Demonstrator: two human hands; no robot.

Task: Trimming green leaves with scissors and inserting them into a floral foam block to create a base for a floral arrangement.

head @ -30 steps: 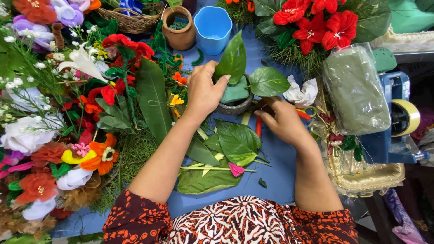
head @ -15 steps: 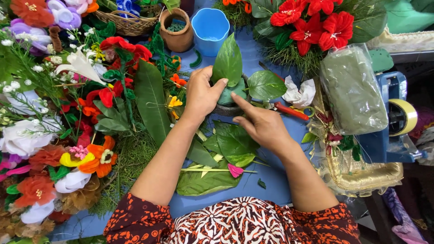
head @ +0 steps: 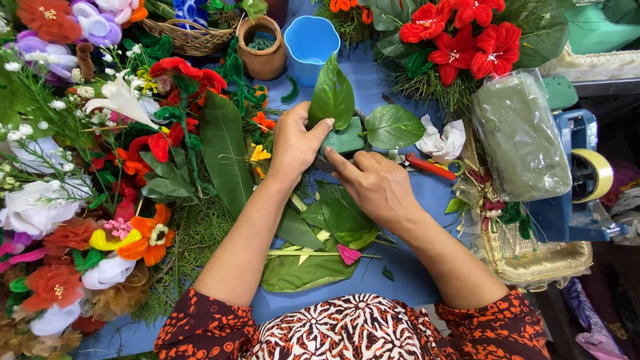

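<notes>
Floral foam block [head: 347,140] gripped by left hand [head: 297,143], fingers curled around one upright leaf [head: 331,97]. Right hand [head: 377,183] touching its near edge, fingers loosely bent, holding nothing visible.

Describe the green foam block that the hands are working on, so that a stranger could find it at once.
Start at the blue table and find the light blue cup near its far edge. Just below it, between the left hand and the right hand, sits the green foam block. Unlike the loose leaves lying flat nearby, it has two upright leaves stuck into it.

Florist's workbench, artificial flowers [head: 467,40], floral foam [head: 517,137], tape dispenser [head: 580,177]
</notes>
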